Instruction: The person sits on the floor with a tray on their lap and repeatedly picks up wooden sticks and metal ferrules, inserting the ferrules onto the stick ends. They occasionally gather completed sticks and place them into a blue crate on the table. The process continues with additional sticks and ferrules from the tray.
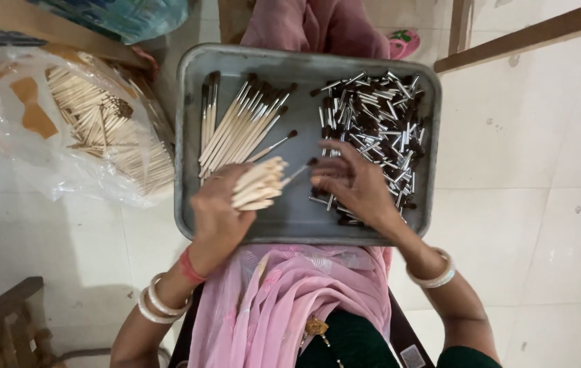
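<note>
I am noting a clear plastic bag lying on the pale tiled floor at the left of the view, just beside the grey metal tray; it is holding a loose heap of bare wooden sticks and a tan cardboard scrap, and I am reading no label on it. A blue-green wrapped bundle is showing at the top left edge, too cropped for me to identify. The tray is resting across the person's lap, over pink cloth. Inside it, toward the left, finished brushes with pale handles and dark tips are lying in a fanned row; toward the right, a pile of silver ferrules with dark bristle tufts is filling that side. The left hand is curling closed around a bundle of wooden handles, gripping them above the tray's middle with the ends pointing right. The right hand is resting half open on the near edge of the ferrule pile, with its fingers pinching toward a single thin brush piece that is lying between the two hands; I cannot tell whether the fingers are actually clamping it. White bangles are showing on both wrists.
</note>
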